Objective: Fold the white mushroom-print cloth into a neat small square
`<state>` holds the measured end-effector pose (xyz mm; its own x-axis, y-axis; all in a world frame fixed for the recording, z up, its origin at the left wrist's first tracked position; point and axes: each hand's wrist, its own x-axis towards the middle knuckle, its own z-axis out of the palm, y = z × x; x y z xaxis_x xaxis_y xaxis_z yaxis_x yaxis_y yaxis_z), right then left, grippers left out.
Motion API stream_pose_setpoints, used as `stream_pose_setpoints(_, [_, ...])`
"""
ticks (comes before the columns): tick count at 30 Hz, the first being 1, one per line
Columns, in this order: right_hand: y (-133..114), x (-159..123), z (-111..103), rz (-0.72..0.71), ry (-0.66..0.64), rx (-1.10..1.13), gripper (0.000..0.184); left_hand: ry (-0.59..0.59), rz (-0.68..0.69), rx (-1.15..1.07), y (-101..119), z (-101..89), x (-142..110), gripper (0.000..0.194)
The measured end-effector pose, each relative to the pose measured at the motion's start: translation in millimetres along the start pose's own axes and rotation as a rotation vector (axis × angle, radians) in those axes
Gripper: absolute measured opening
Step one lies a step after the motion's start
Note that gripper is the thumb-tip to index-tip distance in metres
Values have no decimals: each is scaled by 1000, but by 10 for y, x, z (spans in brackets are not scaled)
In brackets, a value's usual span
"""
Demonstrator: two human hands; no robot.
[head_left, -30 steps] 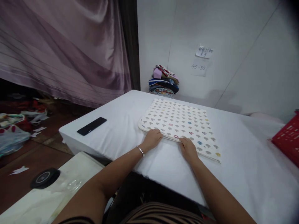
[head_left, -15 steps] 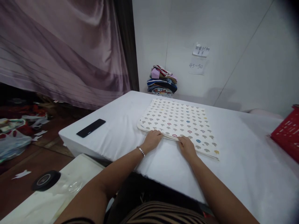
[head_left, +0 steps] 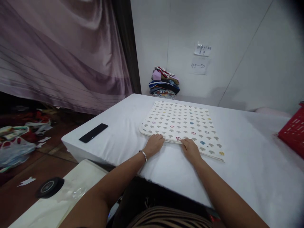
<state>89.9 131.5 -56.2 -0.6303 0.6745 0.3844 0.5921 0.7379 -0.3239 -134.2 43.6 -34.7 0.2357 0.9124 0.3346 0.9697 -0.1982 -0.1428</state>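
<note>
A folded cream cloth with small mushroom prints lies flat on the white-covered table. My left hand, with a bracelet at the wrist, rests at the cloth's near edge, fingers curled onto it. A short way to the right, my right hand also has its fingers curled at that near edge. Both seem to pinch the fabric's edge.
A black phone lies on the table's left corner. A stack of folded clothes stands against the back wall. A red basket is at the right edge. A black round object sits on a low white surface at lower left.
Both hands stay at the cloth's near edge. Only the camera view has shifted slightly.
</note>
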Motion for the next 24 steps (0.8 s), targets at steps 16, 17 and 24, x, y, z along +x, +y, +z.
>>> stream_pose_setpoints(16, [-4, 3, 3, 19, -4, -4, 29, -8, -5, -34, -3, -26, 65, 4])
stream_pose_setpoints(17, [-5, 4, 3, 20, -3, -5, 29, -10, 0, -30, -4, -22, 66, 6])
stream_pose_setpoints(24, [16, 8, 27, 18, -7, -16, 27, 5, 29, -6, -10, 2, 58, 10])
